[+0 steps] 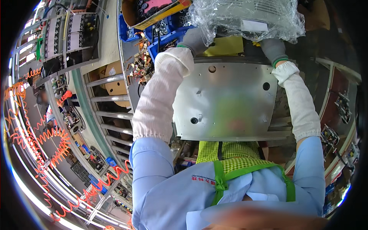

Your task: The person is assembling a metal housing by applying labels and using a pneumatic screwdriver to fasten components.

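A grey metal panel with vent slots [230, 11], wrapped in crinkled clear plastic film [291, 23], is held at the far side of the bench. My left hand [194, 41], in a grey glove, grips its near left corner. At its near right edge is my right hand [273, 50], gloved alike, closed on the wrapped panel. The film and the panel hide most fingertips of both hands. Nearer to me, a flat bare metal sheet [234, 99] with round holes and small raised tabs lies between my forearms.
Blue bins [165, 38] of small hardware and a cardboard box [161, 19] of dark round parts stand at the far left. Loose brass-coloured fittings [143, 63] lie beside them. A yellow sheet [224, 46] shows beneath the panel. A metal roller rack [111, 96] runs along the left.
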A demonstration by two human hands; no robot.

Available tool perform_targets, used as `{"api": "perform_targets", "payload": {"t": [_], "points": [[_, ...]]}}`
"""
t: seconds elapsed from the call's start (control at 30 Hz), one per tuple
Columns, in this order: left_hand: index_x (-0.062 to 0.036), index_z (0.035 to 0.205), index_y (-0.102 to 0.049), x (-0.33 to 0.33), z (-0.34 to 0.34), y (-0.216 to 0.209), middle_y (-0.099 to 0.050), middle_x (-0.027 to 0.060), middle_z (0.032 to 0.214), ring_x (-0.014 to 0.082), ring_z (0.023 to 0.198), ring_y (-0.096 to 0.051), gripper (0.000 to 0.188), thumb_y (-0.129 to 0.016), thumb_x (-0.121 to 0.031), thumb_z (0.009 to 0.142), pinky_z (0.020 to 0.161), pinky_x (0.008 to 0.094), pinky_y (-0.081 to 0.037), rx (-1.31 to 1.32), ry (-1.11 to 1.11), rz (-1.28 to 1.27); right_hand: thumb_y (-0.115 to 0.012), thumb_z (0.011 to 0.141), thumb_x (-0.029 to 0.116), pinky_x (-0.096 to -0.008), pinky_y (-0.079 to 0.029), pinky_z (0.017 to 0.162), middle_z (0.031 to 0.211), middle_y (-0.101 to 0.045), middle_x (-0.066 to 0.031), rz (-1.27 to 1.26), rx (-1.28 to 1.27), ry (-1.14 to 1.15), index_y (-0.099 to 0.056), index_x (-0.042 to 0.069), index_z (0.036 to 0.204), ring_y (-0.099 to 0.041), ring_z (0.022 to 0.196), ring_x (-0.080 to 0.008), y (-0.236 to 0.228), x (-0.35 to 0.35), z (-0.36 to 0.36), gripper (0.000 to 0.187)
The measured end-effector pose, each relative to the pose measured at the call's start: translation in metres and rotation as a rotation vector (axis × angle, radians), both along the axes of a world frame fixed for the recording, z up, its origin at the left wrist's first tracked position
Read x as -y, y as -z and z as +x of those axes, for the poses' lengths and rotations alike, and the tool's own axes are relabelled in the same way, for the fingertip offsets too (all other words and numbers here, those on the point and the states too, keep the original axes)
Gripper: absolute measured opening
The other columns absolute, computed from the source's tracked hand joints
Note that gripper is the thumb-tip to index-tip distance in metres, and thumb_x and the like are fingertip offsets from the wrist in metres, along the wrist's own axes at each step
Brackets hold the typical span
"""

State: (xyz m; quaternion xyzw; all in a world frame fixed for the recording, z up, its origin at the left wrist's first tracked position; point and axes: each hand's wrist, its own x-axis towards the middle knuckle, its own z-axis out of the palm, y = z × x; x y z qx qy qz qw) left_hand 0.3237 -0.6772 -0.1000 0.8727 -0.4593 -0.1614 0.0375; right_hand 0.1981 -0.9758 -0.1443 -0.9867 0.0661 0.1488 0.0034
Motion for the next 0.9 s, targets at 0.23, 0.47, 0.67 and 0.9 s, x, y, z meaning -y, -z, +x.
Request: {"api": "perform_targets", "payload": {"t": [0.23,0.47,0.67,0.9], "points": [[-0.0138,0.096,-0.067,0.010,0.005,-0.040,-0.068,0.0146,0.083,0.0339,0.080,-0.067,0.020,-0.060,-0.030,0.086,0.067,0.0444,-0.053,0.026,-0.167,-0.350,-0.055,0.086,0.024,-0.0463,-0.053,0.076,0.095,-0.069,-0.0143,-0.052,0.090,-0.052,-0.068,0.009,0.098,-0.067,0.087,-0.0334,0.002,0.015,-0.001,0.023],[-0.0101,0.096,-0.065,-0.012,-0.003,-0.127,-0.067,0.0116,0.081,0.0330,0.077,-0.066,0.024,-0.062,-0.032,0.087,0.067,0.0441,-0.052,0.185,-0.065,0.000,-0.058,0.082,0.021,-0.0442,-0.054,0.071,0.087,-0.069,-0.0113,-0.067,0.225,-0.317,-0.069,0.011,0.093,-0.067,0.078,-0.0309,-0.011,-0.006,0.000,0.019],[0.0007,0.094,-0.057,-0.125,-0.026,-0.181,-0.057,0.0052,0.073,0.0126,0.069,-0.053,0.018,-0.061,-0.017,0.092,0.064,0.0302,-0.046,-0.400,-0.415,-0.386,-0.056,0.089,0.028,-0.0448,-0.051,0.080,0.102,-0.067,-0.0139,0.065,0.700,-0.323,-0.067,0.010,0.105,-0.064,0.092,-0.0332,0.018,-0.042,0.019,0.027],[-0.0018,0.094,-0.060,-0.149,-0.164,-0.143,-0.060,0.0156,0.080,0.0290,0.071,-0.061,0.015,-0.064,-0.015,0.090,0.065,0.0371,-0.049,-0.715,-0.541,-0.398,-0.060,0.092,0.027,-0.0350,-0.052,0.075,0.099,-0.066,-0.0133,0.890,0.229,-0.203,-0.059,0.007,0.122,-0.065,0.089,-0.0259,-0.120,-0.068,-0.060,0.036]]}}
